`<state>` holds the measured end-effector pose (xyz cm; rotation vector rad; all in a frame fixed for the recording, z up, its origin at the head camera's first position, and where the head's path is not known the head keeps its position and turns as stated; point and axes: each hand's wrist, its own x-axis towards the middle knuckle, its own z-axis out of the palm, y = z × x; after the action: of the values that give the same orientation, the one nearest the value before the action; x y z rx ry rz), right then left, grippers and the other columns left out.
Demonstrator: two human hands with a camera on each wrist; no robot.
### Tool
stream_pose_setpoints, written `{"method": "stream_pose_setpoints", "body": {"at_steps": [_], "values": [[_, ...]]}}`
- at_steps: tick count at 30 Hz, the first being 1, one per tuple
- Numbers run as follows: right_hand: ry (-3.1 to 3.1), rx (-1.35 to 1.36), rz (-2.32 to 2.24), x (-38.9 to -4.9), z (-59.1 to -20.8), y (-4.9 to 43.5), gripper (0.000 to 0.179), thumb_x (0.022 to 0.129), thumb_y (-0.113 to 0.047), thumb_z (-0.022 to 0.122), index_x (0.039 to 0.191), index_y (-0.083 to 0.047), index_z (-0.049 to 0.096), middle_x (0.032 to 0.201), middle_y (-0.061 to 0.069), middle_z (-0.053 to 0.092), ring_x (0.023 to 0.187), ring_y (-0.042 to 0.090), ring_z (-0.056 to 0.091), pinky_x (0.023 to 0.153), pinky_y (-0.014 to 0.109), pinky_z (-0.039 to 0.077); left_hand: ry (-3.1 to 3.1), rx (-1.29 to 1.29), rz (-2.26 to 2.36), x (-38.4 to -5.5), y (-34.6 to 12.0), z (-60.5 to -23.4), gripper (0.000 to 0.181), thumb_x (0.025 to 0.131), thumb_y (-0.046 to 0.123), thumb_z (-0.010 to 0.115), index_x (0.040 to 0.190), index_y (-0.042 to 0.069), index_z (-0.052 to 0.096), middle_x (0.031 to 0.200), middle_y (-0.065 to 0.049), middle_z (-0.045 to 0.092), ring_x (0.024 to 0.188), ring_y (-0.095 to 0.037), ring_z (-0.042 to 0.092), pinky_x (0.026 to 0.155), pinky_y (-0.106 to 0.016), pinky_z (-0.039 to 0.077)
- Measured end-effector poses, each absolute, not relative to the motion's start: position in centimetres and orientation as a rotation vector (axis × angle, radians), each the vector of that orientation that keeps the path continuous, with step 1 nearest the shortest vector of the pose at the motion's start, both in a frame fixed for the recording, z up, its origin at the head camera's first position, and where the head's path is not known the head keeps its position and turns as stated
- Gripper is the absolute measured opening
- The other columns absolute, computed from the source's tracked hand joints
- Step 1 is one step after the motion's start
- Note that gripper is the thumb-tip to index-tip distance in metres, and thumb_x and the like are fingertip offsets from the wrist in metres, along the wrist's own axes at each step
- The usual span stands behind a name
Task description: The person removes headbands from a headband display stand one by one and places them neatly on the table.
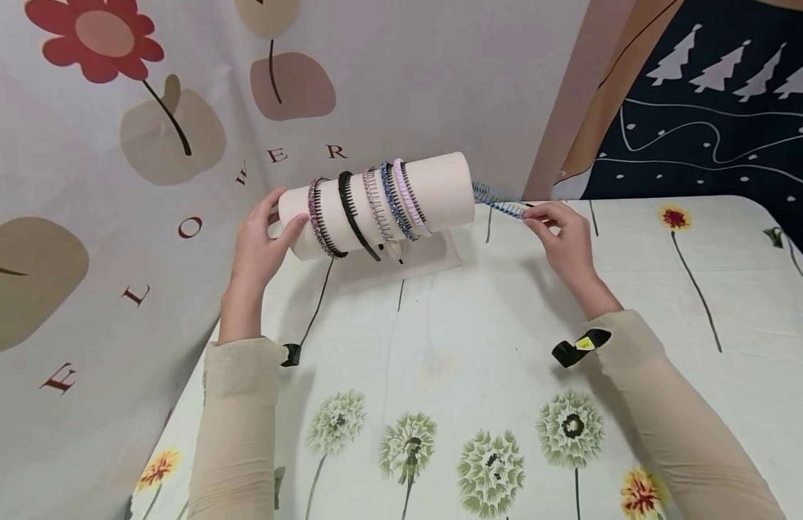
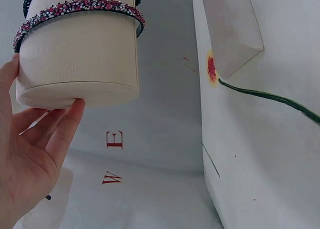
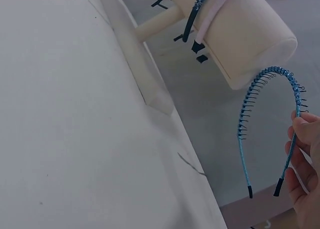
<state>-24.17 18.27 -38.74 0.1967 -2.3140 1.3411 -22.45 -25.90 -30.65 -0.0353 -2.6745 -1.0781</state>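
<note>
A cream cylindrical headband stand [image 1: 443, 189] lies sideways on a short post above its flat base [image 1: 440, 258]. My left hand [image 1: 255, 242] grips its left end, thumb on the near side and fingers around the end face. Round the cylinder sit a pink-and-dark beaded headband [image 1: 315, 217], a black one [image 1: 353, 217], a pale beaded one [image 1: 378, 206], a dark blue glittery one [image 1: 393, 198] and a lilac one [image 1: 406, 193]. Off the right end, my right hand [image 1: 564, 235] pinches one arm of a light blue toothed headband [image 3: 241, 116], which hangs apart from the cylinder.
A floral cloth covers the table [image 1: 466, 339]. Close behind and left stands a printed fabric backdrop [image 1: 401, 87]. Dark cloth with white trees [image 1: 694, 144] hangs at the back right. Each wrist wears a black strap; the right wrist's strap [image 1: 570, 352] shows below the hand.
</note>
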Motion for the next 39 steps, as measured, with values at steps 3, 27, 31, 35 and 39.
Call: {"method": "stream_pose_setpoints", "body": {"at_steps": [3,27,31,35,39], "values": [[-2.323,0.180,1.333,-24.3,-39.0,18.6,0.016,0.095,-0.009,0.065,0.106,0.001,0.073,0.105,0.015,0.068,0.086,-0.014,0.048,0.081,0.007,0.041,-2.672,-0.038,-1.075,-22.5,-25.9,-30.7,0.070,0.096,0.046,0.062,0.155,0.019,0.037,0.158,-0.011,0.040,0.140,-0.034,0.046,0.112,-0.055,0.041],[-2.476,0.072,1.205,-25.2,-41.2,21.2,0.016,0.096,-0.006,0.063,0.106,0.001,0.074,0.109,0.018,0.070,0.097,0.021,0.062,0.089,0.028,0.048,-2.655,-0.052,-1.069,-22.6,-26.0,-30.9,0.069,0.096,0.044,0.062,0.154,0.017,0.037,0.158,-0.011,0.040,0.139,-0.035,0.047,0.112,-0.055,0.041],[-2.532,0.098,1.214,-25.3,-41.6,21.5,0.015,0.096,-0.003,0.062,0.106,0.002,0.072,0.109,0.021,0.069,0.103,0.031,0.062,0.093,0.044,0.048,-2.655,-0.051,-1.068,-22.7,-26.0,-30.9,0.068,0.096,0.044,0.062,0.154,0.018,0.037,0.157,-0.011,0.041,0.139,-0.035,0.047,0.112,-0.055,0.041],[-2.578,0.115,1.245,-25.3,-41.9,21.8,0.015,0.096,-0.002,0.062,0.106,0.003,0.071,0.110,0.022,0.068,0.108,0.033,0.061,0.095,0.046,0.047,-2.652,-0.058,-1.068,-22.6,-26.0,-30.9,0.068,0.096,0.043,0.063,0.154,0.017,0.038,0.157,-0.012,0.041,0.139,-0.035,0.048,0.112,-0.055,0.041],[-2.630,0.145,1.245,-25.3,-42.1,22.0,0.015,0.096,-0.005,0.063,0.106,0.003,0.071,0.114,0.023,0.068,0.117,0.037,0.059,0.102,0.050,0.045,-2.650,-0.061,-1.069,-22.6,-26.0,-30.9,0.068,0.096,0.043,0.063,0.154,0.016,0.038,0.157,-0.012,0.041,0.138,-0.036,0.048,0.112,-0.055,0.041]]}}
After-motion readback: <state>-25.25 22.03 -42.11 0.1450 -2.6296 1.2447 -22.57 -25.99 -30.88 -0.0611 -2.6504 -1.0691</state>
